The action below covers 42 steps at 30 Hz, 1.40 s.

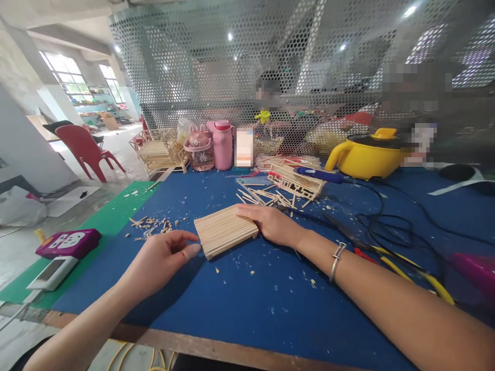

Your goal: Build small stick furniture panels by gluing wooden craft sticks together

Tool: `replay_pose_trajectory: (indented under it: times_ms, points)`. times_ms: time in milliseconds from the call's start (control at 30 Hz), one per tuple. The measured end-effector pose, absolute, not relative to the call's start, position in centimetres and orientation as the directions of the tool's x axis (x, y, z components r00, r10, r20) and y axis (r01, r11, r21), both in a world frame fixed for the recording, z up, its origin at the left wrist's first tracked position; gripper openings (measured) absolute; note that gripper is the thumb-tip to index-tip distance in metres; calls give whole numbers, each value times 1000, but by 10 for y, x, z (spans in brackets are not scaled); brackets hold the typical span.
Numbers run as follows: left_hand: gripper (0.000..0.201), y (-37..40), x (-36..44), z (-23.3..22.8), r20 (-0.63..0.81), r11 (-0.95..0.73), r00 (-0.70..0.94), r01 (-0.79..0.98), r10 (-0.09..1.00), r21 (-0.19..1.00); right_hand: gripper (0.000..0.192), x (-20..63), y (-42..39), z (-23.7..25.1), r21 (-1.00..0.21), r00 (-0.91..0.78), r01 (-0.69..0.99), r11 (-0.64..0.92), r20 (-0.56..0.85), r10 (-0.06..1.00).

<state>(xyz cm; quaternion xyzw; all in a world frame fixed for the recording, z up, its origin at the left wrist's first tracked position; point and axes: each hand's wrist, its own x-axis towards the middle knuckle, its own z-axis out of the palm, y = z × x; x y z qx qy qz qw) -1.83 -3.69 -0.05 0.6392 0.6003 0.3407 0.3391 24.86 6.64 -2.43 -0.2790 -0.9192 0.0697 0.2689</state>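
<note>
A small flat panel of wooden sticks laid side by side point(224, 229) is held tilted just over the blue mat. My right hand point(270, 224) grips its right end, with the thumb on top and the other fingers hidden underneath. By the panel's left edge is my left hand point(166, 257), its thumb and forefinger apart and nothing seen between them. The fingertips come very close to that edge; whether they touch it I cannot tell. Behind my right hand lie loose wooden sticks point(266, 196) and a small stick-built frame point(296, 180).
Broken stick bits point(152, 226) lie behind my left hand. A blue-handled tool point(319, 174) rests on the frame, near a yellow pot point(367, 157). Black cables and yellow-handled pliers point(417, 273) are at right. A pink bottle point(222, 144) stands before the mesh screen.
</note>
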Motion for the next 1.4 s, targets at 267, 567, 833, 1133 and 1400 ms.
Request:
replay_pose_trajectory:
  times_ms: [267,567,833,1133,1400]
  points:
    - [55,19,-22,34,155,-137,-100,173,983,975,32,270,45,21,-218,-361,735,643,676,642]
    - [43,47,-11,5,27,-159,256,507,966,847,16,272,9,4,-98,-226,966,240,135,965]
    - [41,27,-13,3,-80,-98,265,598,961,796,14,279,11,19,6,-230,973,230,-5,973]
    - [54,19,-5,-2,-361,266,289,318,887,910,31,300,46,26,-174,-161,969,176,99,982]
    - [51,20,1,-6,-306,274,216,167,927,947,23,298,113,23,-79,-127,989,126,-5,992]
